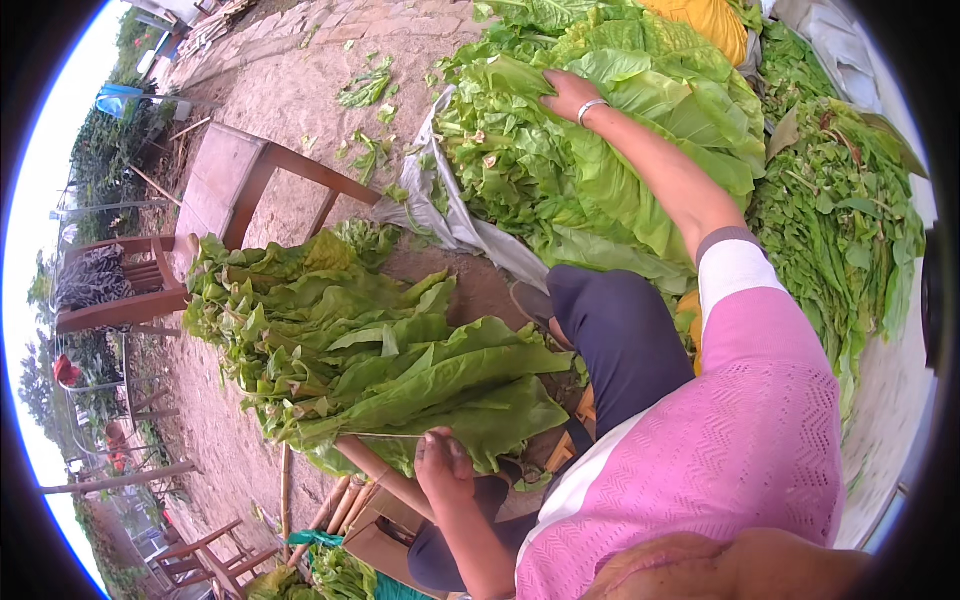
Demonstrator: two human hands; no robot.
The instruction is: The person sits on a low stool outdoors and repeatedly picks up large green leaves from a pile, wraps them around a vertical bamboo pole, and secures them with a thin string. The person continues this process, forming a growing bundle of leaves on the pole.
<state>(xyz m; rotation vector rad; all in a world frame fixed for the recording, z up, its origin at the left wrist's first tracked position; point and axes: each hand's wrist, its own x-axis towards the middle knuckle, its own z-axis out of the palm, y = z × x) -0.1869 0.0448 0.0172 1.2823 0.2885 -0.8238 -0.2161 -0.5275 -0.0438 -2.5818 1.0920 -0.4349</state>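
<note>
My right hand [574, 96], with a silver bracelet at the wrist, grips a broad green leaf [517, 79] on top of a large leaf pile [622, 150]. Nearer my body, my left hand [444, 457] pinches a thin taut string [382, 435]. That string runs to a thick row of leaves [360, 345] hanging along a pole [386, 476], their stem ends bunched towards the far side. Leaves cover most of the pole, whose near end passes beside my left forearm. Exactly how the string meets the leaves is hidden.
A wooden bench [225, 176] stands beyond the hanging leaves, near a wooden chair [124, 311]. Grey plastic sheeting [480, 232] edges the large pile. More leaves [840, 210] lie at right. Bamboo poles [349, 506] and a cardboard box [382, 536] are below, near my knees.
</note>
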